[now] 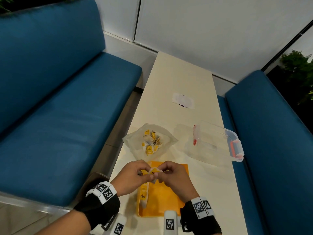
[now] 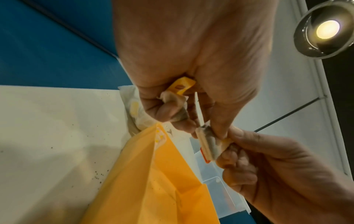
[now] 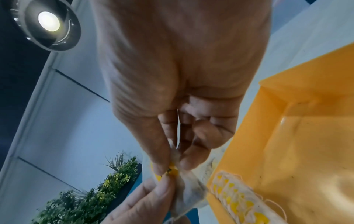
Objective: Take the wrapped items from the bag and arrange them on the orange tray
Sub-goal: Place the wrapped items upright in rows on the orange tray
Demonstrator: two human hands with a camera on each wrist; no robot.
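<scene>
A long white table (image 1: 183, 78) runs between two blue padded benches (image 1: 55, 92). On it, past the hands, sits a see-through bag (image 1: 149, 141) lying open, with lots of little yellow and white tea packets inside. To the right of the bag is a clear plastic box (image 1: 218, 143) with red clips, and further back there is a flat white paper (image 1: 183, 100). The orange tray (image 1: 166, 197) sits at the near end of the table, right under the hands, so the hands hide part of it. A row of tea packets (image 1: 143, 195) is lined up along the tray's left side, leaning on each other. Both hands are up above the tray and meet in the middle. The left hand (image 1: 131, 177) and the right hand (image 1: 176, 179) each have their fingers curled, and they pinch one small tea packet (image 1: 154, 172) between them with thumbs and fingertips. The left hand also keeps another yellow-tagged packet (image 2: 181, 88) tucked in its palm. The packets are soft, crinkly paper, white with yellow labels. The tray is smooth plastic with a low rim.
</scene>
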